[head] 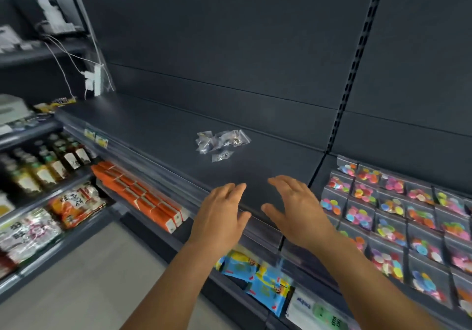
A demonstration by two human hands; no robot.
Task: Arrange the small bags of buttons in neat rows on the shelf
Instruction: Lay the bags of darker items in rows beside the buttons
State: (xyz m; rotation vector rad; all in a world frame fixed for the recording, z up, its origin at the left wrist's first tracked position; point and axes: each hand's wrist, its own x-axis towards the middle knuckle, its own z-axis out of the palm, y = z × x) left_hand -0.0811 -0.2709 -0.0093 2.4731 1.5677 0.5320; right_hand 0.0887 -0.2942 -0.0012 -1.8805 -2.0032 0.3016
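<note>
My left hand (219, 209) and right hand (293, 207) hover spread and empty. At twelve o'clock, the small bags (221, 142) look light and slippery; I'd pinch their edges.

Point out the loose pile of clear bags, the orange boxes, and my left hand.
Clear bags (222, 141), head view, middle of the pile.
Orange boxes (139, 193), head view, top of the row.
Left hand (219, 209), head view, back of the hand.

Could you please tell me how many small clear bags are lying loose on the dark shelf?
About 5, though overlaps may hide more. Four small clear plastic bags lie clustered mid-way back on the dark grey shelf; one lone clear bag lies just in front of them.
</note>
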